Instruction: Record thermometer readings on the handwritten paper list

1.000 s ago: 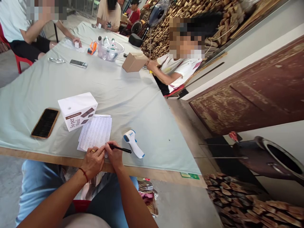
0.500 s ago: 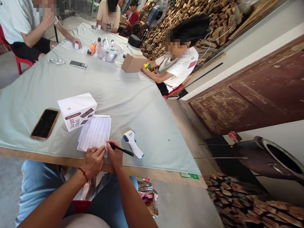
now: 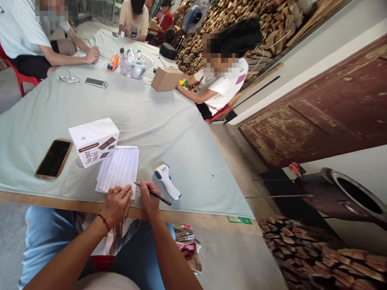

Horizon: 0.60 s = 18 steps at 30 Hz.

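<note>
My right hand (image 3: 150, 198) grips a black pen (image 3: 157, 196), its tip near the lower right edge of some handwritten sheets of paper (image 3: 120, 168). My left hand (image 3: 116, 203) lies flat with fingers stretched out over the lower part of the sheets. Behind the papers stands a white box (image 3: 94, 141) with brown print. A white and blue infrared thermometer (image 3: 168, 181) rests to the right of my right hand. Left of the box lies a phone (image 3: 54, 158) in an orange-brown case.
Farther up the cloth-covered table (image 3: 145, 117) are a second phone (image 3: 96, 82), a clear plastic basin (image 3: 136, 68) with bottles, an orange tape dispenser (image 3: 113, 63) and a cardboard box (image 3: 167, 79). Several people sit around it. Firewood (image 3: 302, 249) is stacked at the lower right.
My right hand has drawn slightly right, away from my left hand, and the pen tip has lifted off the paper's edge. The person at far left has lowered a hand to the table.
</note>
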Each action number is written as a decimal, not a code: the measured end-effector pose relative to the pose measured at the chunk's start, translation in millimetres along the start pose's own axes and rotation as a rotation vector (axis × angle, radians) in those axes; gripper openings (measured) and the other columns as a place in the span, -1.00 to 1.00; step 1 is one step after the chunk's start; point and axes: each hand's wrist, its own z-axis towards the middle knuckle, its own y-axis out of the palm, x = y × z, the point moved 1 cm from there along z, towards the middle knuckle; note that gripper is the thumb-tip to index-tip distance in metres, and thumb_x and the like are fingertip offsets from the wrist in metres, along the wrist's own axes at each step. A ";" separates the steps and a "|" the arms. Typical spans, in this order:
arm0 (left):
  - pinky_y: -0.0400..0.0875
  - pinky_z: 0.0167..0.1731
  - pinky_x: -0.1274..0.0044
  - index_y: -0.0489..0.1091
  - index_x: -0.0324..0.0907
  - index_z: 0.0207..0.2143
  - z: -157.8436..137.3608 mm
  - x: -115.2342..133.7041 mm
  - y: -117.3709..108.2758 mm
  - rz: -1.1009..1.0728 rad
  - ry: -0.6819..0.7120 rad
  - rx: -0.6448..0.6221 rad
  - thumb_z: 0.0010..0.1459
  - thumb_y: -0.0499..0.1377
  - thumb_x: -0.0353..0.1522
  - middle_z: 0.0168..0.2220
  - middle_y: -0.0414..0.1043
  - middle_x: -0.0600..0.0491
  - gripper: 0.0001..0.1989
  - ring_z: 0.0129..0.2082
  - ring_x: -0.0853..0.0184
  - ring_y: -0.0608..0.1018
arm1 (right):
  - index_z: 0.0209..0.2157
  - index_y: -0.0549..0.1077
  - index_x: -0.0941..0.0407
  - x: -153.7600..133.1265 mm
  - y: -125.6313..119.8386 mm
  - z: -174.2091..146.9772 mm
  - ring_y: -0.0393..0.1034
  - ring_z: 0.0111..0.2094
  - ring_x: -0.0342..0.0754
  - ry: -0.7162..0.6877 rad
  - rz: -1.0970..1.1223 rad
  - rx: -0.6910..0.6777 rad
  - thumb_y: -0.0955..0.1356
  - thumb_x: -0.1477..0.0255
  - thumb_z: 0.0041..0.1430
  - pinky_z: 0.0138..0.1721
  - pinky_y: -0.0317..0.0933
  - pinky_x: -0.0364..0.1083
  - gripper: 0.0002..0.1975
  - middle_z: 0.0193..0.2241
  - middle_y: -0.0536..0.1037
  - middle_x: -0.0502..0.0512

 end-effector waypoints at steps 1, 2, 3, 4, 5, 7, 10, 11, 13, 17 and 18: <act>0.29 -0.11 0.32 0.45 -0.15 0.04 0.1 0.1 -0.3 0.002 0.000 0.003 0.30 0.08 -0.39 0.13 0.47 0.00 -0.70 -0.08 0.22 0.47 | -0.62 0.32 0.05 -0.3 1.0 0.1 0.23 -0.54 -0.10 -0.010 -0.005 0.000 0.32 0.12 0.12 -0.43 0.21 -0.09 -0.62 -0.65 0.37 -0.07; 0.29 -0.11 0.32 0.45 -0.14 0.04 0.3 0.2 -0.5 0.004 0.001 0.004 0.30 0.08 -0.39 0.13 0.47 0.00 -0.70 -0.08 0.22 0.48 | -0.62 0.33 0.05 -0.5 1.8 0.3 0.23 -0.54 -0.10 -0.016 -0.009 -0.001 0.33 0.11 0.12 -0.43 0.21 -0.09 -0.62 -0.65 0.38 -0.07; 0.29 -0.11 0.32 0.45 -0.14 0.05 0.4 0.3 -0.6 0.006 0.002 0.002 0.29 0.08 -0.39 0.13 0.47 0.01 -0.69 -0.08 0.22 0.48 | -0.61 0.33 0.06 -0.6 2.5 0.5 0.23 -0.54 -0.10 -0.020 -0.014 -0.001 0.33 0.10 0.12 -0.44 0.21 -0.10 -0.61 -0.64 0.39 -0.07; 0.30 -0.11 0.32 0.45 -0.13 0.05 0.4 0.4 -0.7 0.007 0.002 -0.001 0.29 0.09 -0.40 0.13 0.47 0.01 -0.69 -0.08 0.22 0.48 | -0.61 0.33 0.06 -0.7 2.9 0.8 0.23 -0.54 -0.10 -0.024 -0.020 -0.003 0.33 0.09 0.13 -0.43 0.22 -0.10 -0.61 -0.64 0.39 -0.07; 0.30 -0.11 0.32 0.45 -0.13 0.06 0.5 0.5 -0.7 0.008 0.001 0.000 0.29 0.09 -0.40 0.13 0.47 0.01 -0.68 -0.08 0.23 0.48 | -0.61 0.34 0.05 -0.7 3.2 1.1 0.23 -0.54 -0.10 -0.029 -0.028 -0.008 0.33 0.08 0.14 -0.43 0.22 -0.10 -0.60 -0.64 0.39 -0.07; 0.31 -0.11 0.32 0.45 -0.14 0.06 0.5 0.5 -0.7 0.008 0.000 0.000 0.29 0.08 -0.40 0.14 0.47 0.01 -0.68 -0.08 0.23 0.48 | -0.61 0.33 0.05 -0.6 3.6 1.6 0.23 -0.55 -0.10 -0.048 -0.047 -0.025 0.31 0.07 0.16 -0.43 0.22 -0.10 -0.58 -0.64 0.37 -0.07; 0.32 -0.10 0.32 0.44 -0.12 0.08 0.4 0.4 -0.5 0.007 0.000 -0.008 0.29 0.08 -0.39 0.15 0.46 0.01 -0.66 -0.08 0.23 0.48 | -0.61 0.33 0.04 -0.4 4.1 1.8 0.22 -0.56 -0.10 -0.080 -0.073 -0.050 0.29 0.07 0.19 -0.44 0.21 -0.10 -0.58 -0.64 0.36 -0.07; 0.32 -0.10 0.32 0.43 -0.11 0.10 0.4 0.3 -0.3 0.007 0.000 -0.014 0.29 0.09 -0.39 0.15 0.46 0.00 -0.65 -0.07 0.23 0.48 | -0.61 0.32 0.04 -0.4 4.1 1.8 0.22 -0.56 -0.10 -0.087 -0.078 -0.051 0.29 0.08 0.20 -0.44 0.21 -0.10 -0.58 -0.64 0.36 -0.07; 0.32 -0.10 0.31 0.42 -0.09 0.11 0.4 0.3 0.0 0.006 0.002 -0.016 0.29 0.09 -0.39 0.15 0.45 0.00 -0.64 -0.07 0.22 0.48 | -0.61 0.32 0.03 -0.5 4.1 1.7 0.22 -0.56 -0.10 -0.096 -0.083 -0.047 0.29 0.08 0.21 -0.44 0.21 -0.10 -0.58 -0.64 0.36 -0.07; 0.32 -0.10 0.31 0.44 -0.12 0.10 0.4 0.6 0.5 0.010 0.003 0.002 0.29 0.09 -0.39 0.14 0.46 0.00 -0.65 -0.07 0.23 0.48 | -0.59 0.34 0.03 -1.0 4.0 1.5 0.23 -0.55 -0.09 -0.098 -0.081 -0.061 0.29 0.11 0.22 -0.43 0.22 -0.10 -0.61 -0.63 0.37 -0.07; 0.32 -0.10 0.32 0.44 -0.13 0.09 0.4 0.6 0.4 0.011 0.003 0.008 0.29 0.09 -0.39 0.14 0.46 0.00 -0.66 -0.08 0.23 0.48 | -0.59 0.34 0.03 -1.0 4.1 1.5 0.23 -0.55 -0.09 -0.098 -0.079 -0.064 0.29 0.11 0.21 -0.43 0.22 -0.10 -0.61 -0.63 0.38 -0.07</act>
